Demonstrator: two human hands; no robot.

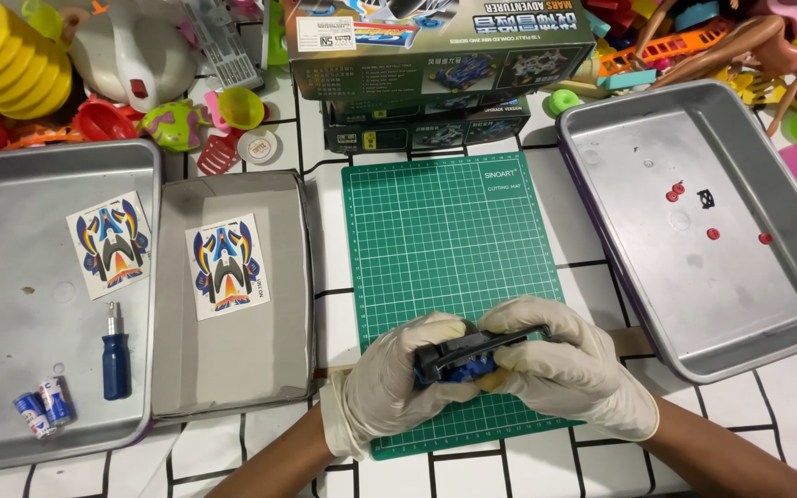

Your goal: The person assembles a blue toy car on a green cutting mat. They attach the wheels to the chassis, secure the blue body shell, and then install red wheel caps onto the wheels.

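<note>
Trays flank green mat; boxes behind; hands grip toy car.

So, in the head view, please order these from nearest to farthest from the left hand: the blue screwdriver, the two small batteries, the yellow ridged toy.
From the left hand:
1. Blue screwdriver, in the left tray.
2. Two small batteries, near that tray's front left corner.
3. Yellow ridged toy, far top left.

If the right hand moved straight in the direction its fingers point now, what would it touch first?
Its fingers point left, so the right hand would most likely meet the left hand first, since both already grip the small blue and black toy car between them.
</note>
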